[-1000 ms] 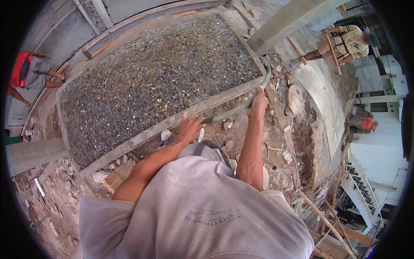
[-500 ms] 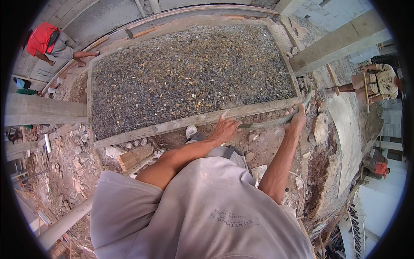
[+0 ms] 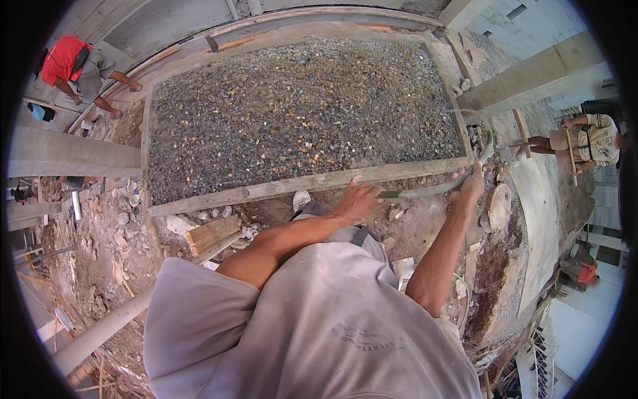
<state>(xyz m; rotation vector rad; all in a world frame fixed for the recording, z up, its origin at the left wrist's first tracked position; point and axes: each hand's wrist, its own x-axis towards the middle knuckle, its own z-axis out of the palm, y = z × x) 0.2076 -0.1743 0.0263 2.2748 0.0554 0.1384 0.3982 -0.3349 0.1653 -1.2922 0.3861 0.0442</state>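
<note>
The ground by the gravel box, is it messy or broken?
Yes: broken concrete chunks and wood offcuts lie scattered on the dirt beside the wooden frame. The gravel itself stays inside the frame.

Gravel bed [image 3: 299, 120] lies inside a wooden frame [image 3: 306, 184]; hose [image 3: 438, 189] runs along the frame's near edge, between left hand [image 3: 357, 199] and right hand [image 3: 472, 187].

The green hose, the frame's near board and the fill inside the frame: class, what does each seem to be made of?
Green hose, held by both hands: probably flexible plastic or rubber; it curves smoothly. Near board: rough, weathered wood, pale and grainy. Fill: loose gravel, mixed grey and tan stones.
</note>
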